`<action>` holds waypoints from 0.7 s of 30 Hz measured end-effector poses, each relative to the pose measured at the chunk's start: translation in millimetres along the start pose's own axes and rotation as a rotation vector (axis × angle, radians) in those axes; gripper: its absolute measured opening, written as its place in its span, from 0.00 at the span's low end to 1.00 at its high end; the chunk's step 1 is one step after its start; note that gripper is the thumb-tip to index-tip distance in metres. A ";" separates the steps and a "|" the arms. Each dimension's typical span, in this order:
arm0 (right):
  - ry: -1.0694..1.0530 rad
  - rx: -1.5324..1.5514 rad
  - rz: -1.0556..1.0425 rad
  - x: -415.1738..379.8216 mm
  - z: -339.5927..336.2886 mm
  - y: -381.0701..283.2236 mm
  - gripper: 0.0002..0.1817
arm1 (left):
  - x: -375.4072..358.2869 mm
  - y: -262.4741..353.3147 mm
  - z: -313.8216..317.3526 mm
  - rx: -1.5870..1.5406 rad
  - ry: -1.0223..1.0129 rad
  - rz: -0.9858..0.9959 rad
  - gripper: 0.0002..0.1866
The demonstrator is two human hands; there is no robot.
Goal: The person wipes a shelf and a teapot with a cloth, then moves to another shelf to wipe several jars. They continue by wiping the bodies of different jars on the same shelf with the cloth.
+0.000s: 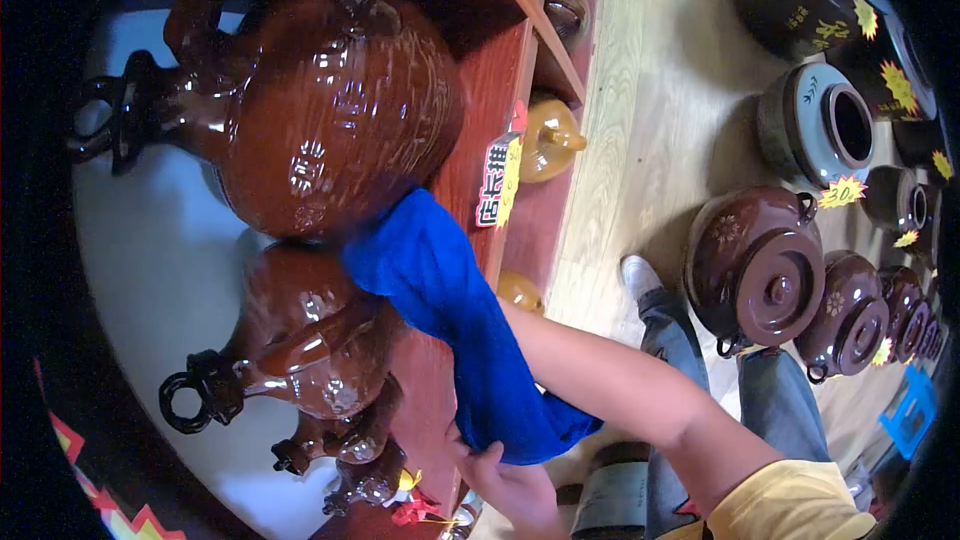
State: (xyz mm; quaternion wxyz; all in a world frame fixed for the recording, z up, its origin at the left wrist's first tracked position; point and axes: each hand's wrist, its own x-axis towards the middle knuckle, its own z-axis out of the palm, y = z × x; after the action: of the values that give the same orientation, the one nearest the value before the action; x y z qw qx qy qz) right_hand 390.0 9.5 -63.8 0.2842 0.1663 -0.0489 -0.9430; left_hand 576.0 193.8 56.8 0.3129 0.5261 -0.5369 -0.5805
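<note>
A blue cloth (465, 340) lies against the lower side of a large glossy brown jug (340, 110) on the shelf. My right hand (385, 250) is under the cloth at the jug; the cloth hides its fingers, and the bare forearm extends from a yellow sleeve. The cloth stretches across to my left hand (510, 485), whose thumb and fingers close on its edge near the shelf front. A smaller brown jug (320, 340) with a ring-shaped top stands beside the large one. The view is turned sideways, so the jug necks point left.
Smaller brown jugs (350, 430) continue along the red wooden shelf (430, 390). A price sign (497, 180) is on its edge, near a yellow-brown pot (548, 140) on a lower level. Lidded brown pots (765, 260) and a blue-grey jar (815, 125) stand on the wooden floor (640, 90).
</note>
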 end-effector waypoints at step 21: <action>-0.043 0.021 -0.416 65.0 15.6 -89.7 0.29 | 31.6 18.3 82.6 0.246 -0.064 0.253 0.31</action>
State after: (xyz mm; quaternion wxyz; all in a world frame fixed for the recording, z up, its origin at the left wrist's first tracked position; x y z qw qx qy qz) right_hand 287.2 48.3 -84.5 0.0803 0.1554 -0.0293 -0.9842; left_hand 486.2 184.6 54.8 0.2994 0.4699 -0.6755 -0.4830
